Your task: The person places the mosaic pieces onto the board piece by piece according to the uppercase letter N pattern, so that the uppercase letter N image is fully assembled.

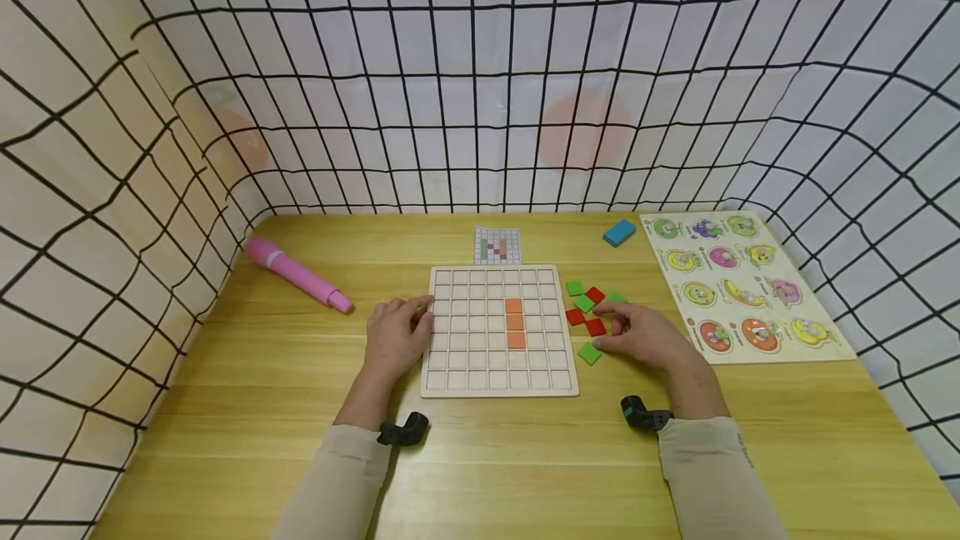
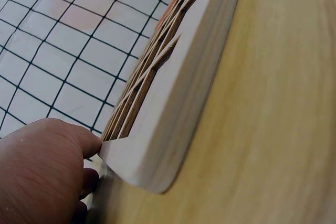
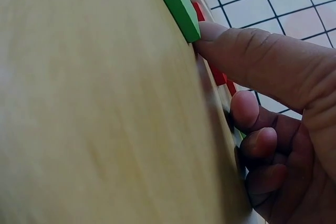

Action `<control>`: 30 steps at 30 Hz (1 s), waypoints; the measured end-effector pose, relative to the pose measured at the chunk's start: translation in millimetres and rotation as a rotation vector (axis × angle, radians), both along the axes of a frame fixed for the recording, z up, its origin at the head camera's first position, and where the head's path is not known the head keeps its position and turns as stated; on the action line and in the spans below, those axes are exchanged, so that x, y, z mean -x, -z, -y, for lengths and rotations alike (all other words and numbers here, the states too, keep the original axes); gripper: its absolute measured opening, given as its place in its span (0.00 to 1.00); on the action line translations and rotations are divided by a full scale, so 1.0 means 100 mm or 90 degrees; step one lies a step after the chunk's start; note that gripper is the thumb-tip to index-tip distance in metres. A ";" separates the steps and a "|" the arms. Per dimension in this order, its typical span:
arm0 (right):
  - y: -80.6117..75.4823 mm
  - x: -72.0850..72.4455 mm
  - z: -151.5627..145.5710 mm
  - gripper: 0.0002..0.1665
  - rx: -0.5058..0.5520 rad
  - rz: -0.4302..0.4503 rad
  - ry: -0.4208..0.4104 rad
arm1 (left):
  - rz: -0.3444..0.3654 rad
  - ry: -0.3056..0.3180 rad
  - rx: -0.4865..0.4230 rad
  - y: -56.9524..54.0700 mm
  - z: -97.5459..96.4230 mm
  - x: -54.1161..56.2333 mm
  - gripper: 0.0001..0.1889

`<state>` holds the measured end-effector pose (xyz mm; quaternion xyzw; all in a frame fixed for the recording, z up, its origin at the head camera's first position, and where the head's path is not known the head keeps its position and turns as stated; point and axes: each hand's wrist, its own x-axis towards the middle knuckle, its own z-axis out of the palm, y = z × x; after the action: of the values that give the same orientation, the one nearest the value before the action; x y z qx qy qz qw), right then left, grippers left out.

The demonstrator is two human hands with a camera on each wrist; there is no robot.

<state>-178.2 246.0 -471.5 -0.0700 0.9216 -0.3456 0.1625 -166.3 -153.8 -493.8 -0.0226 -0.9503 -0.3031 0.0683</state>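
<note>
A wooden grid board (image 1: 498, 384) lies in the middle of the table, with three orange tiles (image 1: 514, 321) in one column. My left hand (image 1: 393, 338) rests at the board's left edge; in the left wrist view the thumb (image 2: 84, 139) touches the board's corner. Right of the board lie several red tiles (image 1: 595, 327) and green tiles (image 1: 575, 287). Over these tiles is my right hand (image 1: 645, 335), its fingers loosely bent. Its thumb touches the end of the nearest green tile (image 3: 178, 8), while the other fingertips stand apart from that tile.
Behind the board lies a small pattern card (image 1: 497, 247). A blue block (image 1: 619, 232) is at the back right, near a fruit puzzle board (image 1: 742, 286). At the left lies a pink stick-like object (image 1: 296, 273). A black-lined grid wall (image 1: 495, 107) encloses the table's back and sides.
</note>
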 end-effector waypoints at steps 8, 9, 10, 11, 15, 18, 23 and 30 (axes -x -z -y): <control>-0.01 -0.01 0.01 0.30 -0.005 0.001 0.004 | 0.003 -0.004 0.004 0.02 0.00 0.01 0.20; -0.01 -0.01 0.01 0.29 -0.005 0.000 0.004 | 0.002 -0.005 0.004 0.02 0.00 0.01 0.20; -0.01 -0.01 0.01 0.28 -0.004 -0.001 0.005 | 0.002 -0.005 0.004 0.02 0.00 0.01 0.20; -0.01 -0.01 0.01 0.27 -0.003 -0.001 0.006 | 0.001 -0.005 0.003 0.02 0.00 0.01 0.20; -0.02 -0.02 0.01 0.25 0.002 -0.003 0.007 | -0.003 -0.004 -0.001 0.00 -0.01 0.00 0.20; -0.03 -0.02 0.00 0.22 0.007 0.000 0.011 | -0.002 -0.003 -0.002 -0.01 -0.01 0.00 0.20; -0.02 -0.03 -0.01 0.19 0.005 0.003 0.020 | 0.000 -0.002 -0.003 0.00 -0.01 0.00 0.19; 0.00 -0.02 -0.02 0.18 0.003 -0.007 0.020 | 0.000 -0.003 -0.002 0.01 -0.01 0.01 0.20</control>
<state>-176.1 248.3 -471.5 -0.0578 0.9226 -0.3497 0.1521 -167.0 -153.1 -494.9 -0.0203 -0.9498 -0.3044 0.0692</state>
